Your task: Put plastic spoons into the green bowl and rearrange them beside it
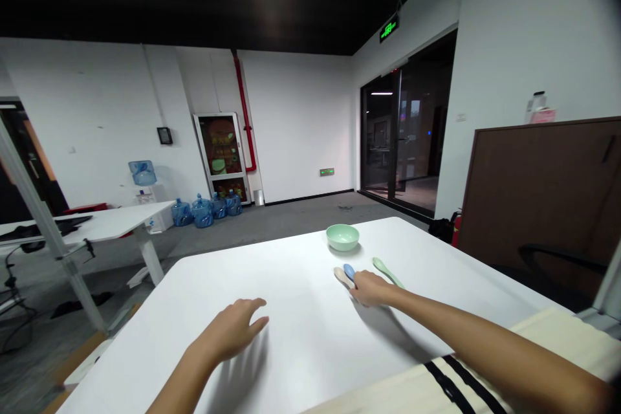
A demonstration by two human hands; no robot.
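My left hand (233,331) hovers low over the white table (291,284), its fingers apart and nothing in them. My right hand (371,289) rests at the far right of the tabletop, over the handles of a blue plastic spoon (348,271) and a beige plastic spoon (342,277). Its fingers hide those handles, so I cannot tell whether it grips them. A green plastic spoon (384,268) lies just beyond it, apart from my fingers. Farther back stands a pale green bowl (342,237).
A cream cloth with black stripes (460,378) lies at the near right, under my right arm. A white desk (107,223) stands to the left, and blue water jugs (201,211) line the far wall. A dark brown cabinet (538,194) stands to the right.
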